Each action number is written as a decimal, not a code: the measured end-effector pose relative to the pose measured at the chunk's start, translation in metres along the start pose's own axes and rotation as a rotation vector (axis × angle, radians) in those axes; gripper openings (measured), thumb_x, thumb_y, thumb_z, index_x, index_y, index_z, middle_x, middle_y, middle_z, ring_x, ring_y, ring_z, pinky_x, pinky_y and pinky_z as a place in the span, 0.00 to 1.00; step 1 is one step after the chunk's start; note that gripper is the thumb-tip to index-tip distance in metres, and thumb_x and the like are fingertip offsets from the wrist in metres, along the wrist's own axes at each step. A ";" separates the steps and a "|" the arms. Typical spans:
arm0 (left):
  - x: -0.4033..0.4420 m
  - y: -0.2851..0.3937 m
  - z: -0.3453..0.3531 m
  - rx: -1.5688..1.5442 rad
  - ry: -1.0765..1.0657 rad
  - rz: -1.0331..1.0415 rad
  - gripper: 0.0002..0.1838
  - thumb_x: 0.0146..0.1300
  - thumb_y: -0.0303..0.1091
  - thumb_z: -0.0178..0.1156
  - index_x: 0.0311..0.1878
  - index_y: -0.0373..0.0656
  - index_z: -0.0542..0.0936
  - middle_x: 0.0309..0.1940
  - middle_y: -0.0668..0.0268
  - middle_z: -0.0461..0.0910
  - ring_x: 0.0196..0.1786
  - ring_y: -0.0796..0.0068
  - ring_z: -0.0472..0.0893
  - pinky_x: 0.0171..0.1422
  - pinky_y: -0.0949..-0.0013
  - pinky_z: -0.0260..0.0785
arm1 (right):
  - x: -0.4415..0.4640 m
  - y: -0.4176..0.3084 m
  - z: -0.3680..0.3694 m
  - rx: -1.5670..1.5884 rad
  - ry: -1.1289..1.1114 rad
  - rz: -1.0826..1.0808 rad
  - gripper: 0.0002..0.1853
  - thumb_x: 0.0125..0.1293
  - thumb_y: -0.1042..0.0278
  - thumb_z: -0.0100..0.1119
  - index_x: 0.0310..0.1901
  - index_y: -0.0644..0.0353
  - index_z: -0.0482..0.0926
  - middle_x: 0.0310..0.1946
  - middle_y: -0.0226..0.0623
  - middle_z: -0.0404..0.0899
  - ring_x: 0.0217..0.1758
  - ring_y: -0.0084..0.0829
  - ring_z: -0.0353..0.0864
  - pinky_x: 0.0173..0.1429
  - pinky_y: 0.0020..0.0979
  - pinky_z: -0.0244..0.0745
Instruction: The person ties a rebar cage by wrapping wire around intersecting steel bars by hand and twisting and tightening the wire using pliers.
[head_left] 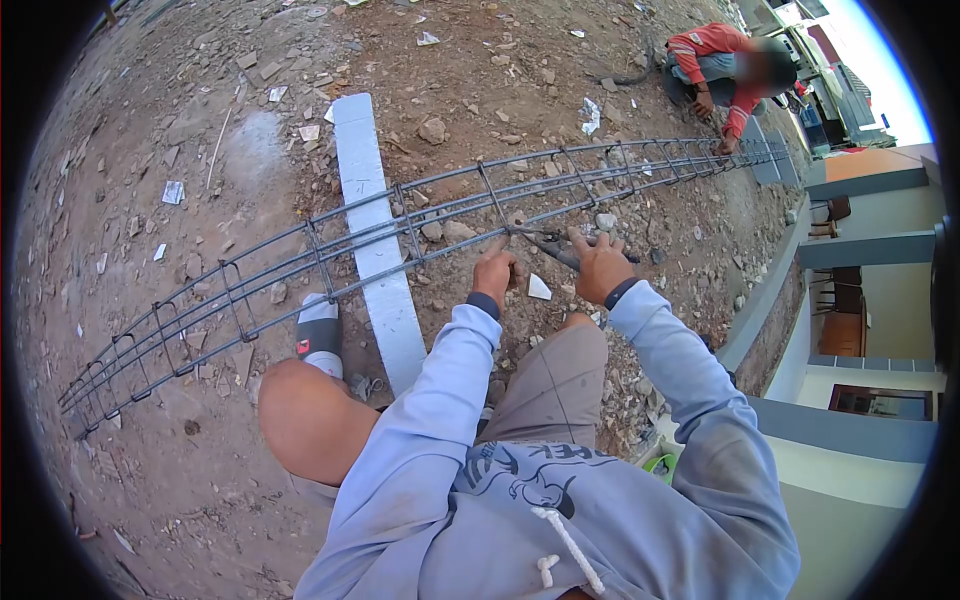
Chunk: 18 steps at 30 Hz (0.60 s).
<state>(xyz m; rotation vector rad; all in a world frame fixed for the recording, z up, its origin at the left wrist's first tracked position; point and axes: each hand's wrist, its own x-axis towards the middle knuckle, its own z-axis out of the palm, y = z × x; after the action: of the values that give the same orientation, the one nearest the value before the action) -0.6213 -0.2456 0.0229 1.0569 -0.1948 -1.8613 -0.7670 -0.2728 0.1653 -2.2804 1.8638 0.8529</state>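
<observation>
A long rebar cage (375, 237) of lengthwise bars and square stirrups stretches across the view. My right hand (604, 270) is wrapped round the handles of dark pincers (552, 243), whose jaws meet the near bar at a stirrup corner. Just left of the jaws, my left hand (495, 272) has its fingers curled, with the fingertips close beneath the same corner. Whatever it pinches is too small to make out. A pale grey board (385, 290) lies crosswise under the cage.
At the cage's far end a person in a red top (705, 45) crouches with both hands near the bars. Stones, rubble and a white tile shard (539, 288) litter the dirt. A building with a low kerb (752, 305) runs along the right.
</observation>
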 end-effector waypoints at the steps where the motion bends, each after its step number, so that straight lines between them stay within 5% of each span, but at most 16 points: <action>1: 0.000 -0.001 0.001 0.008 0.008 0.007 0.31 0.59 0.29 0.47 0.69 0.44 0.62 0.21 0.71 0.74 0.22 0.78 0.74 0.29 0.71 0.72 | 0.000 -0.001 0.000 -0.004 0.016 -0.005 0.39 0.54 0.64 0.58 0.70 0.46 0.56 0.55 0.60 0.65 0.59 0.63 0.65 0.54 0.53 0.72; 12: 0.000 -0.002 0.002 0.026 0.032 0.028 0.30 0.59 0.29 0.49 0.68 0.43 0.63 0.22 0.69 0.75 0.23 0.78 0.74 0.29 0.71 0.72 | -0.003 -0.012 0.007 -0.177 0.210 -0.043 0.38 0.54 0.71 0.54 0.69 0.51 0.57 0.51 0.61 0.65 0.56 0.62 0.65 0.47 0.51 0.75; 18: 0.003 -0.003 0.001 0.005 0.022 0.023 0.31 0.59 0.29 0.48 0.69 0.42 0.61 0.22 0.69 0.75 0.22 0.77 0.74 0.29 0.71 0.71 | -0.006 -0.015 0.001 -0.235 0.141 -0.031 0.29 0.65 0.63 0.44 0.69 0.46 0.59 0.58 0.64 0.63 0.59 0.64 0.64 0.52 0.54 0.71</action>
<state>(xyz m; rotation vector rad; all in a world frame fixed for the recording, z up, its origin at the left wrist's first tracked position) -0.6244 -0.2465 0.0203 1.0737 -0.1980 -1.8290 -0.7537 -0.2633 0.1627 -2.5632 1.8660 0.9781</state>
